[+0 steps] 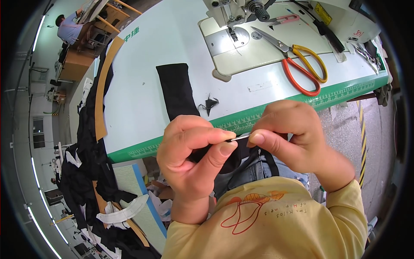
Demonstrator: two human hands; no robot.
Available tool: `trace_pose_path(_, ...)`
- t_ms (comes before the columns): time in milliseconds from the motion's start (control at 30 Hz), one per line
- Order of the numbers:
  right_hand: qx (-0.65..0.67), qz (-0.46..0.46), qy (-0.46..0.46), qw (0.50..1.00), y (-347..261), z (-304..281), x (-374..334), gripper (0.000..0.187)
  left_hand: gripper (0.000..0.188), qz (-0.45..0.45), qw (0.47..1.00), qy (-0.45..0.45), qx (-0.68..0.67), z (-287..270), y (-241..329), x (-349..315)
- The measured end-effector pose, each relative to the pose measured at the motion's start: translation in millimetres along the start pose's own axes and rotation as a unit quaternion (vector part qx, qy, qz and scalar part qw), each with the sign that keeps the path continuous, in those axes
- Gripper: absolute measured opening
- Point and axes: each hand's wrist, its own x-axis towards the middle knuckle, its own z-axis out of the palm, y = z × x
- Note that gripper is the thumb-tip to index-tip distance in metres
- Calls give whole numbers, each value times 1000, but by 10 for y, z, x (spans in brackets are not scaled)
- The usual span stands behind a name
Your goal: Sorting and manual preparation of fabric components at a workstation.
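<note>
In front of the table edge my two hands meet, fingertips almost touching. My left hand [187, 151] is closed in a pinch, with a small black piece [230, 140] showing between thumb and forefinger; most of it is hidden. Between thumb and bent forefinger, my right hand [293, 134] grips a thin silvery metal rod [241, 137] whose tip reaches that black piece. Its other end is covered by the fingers. Beyond my left hand, a black fabric strip [176, 88] lies on the white table [142, 93]. Dark cloth also shows below the hands, partly covered.
Scissors with red and yellow handles [297, 64] lie by the sewing machine [228, 39]. Pink-handled thread snips [284, 20] rest behind them. Black thread scraps [210, 105] sit near the green ruler edge [336, 91]. Black garments [82, 172] are heaped at left. Another person [71, 28] sits far left.
</note>
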Motion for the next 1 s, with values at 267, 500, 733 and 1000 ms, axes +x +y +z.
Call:
trace_pose_path(267, 449, 352, -134, 810, -35, 24, -45, 27, 13, 22, 998, 41, -31, 94, -42, -34)
trace_pose_path(500, 32, 82, 2, 996, 23, 15, -8, 17, 10, -36, 996, 43, -73, 37, -68, -18)
trace_pose_path(733, 113, 108, 17, 987, -122, 229, 21, 15, 8, -28, 977, -2, -213, 138, -157, 48)
trace_pose_path(1000, 95, 62, 64, 991, -31, 249, 35, 10, 31, 89, 986, 42, 135, 113, 89, -45)
